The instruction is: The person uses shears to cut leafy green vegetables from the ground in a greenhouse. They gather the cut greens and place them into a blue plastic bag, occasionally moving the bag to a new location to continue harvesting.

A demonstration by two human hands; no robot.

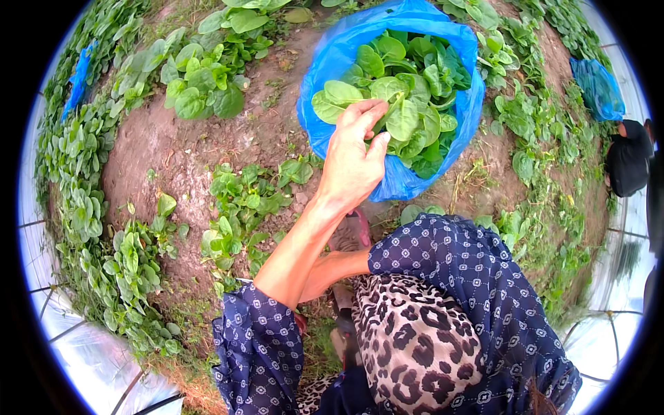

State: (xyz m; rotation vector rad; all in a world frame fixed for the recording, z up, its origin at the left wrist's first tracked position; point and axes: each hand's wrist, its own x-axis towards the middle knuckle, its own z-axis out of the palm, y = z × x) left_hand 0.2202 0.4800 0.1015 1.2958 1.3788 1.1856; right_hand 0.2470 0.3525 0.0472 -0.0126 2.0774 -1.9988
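Note:
My left hand reaches palm down over leafy greens heaped in a blue plastic bag. Its thumb and fingertips are apart and touch or hover just above the top leaves; whatever lies under the palm is hidden. The bag stands wide-mouthed on the soil in front of me. My right forearm crosses behind the left one, low by my knees. That forearm hides my right hand.
Low leafy plants grow left of the bag, with a larger clump beyond. Bare soil lies between the rows. At far right a person in dark clothing is beside another blue bag. Blue plastic lies far left.

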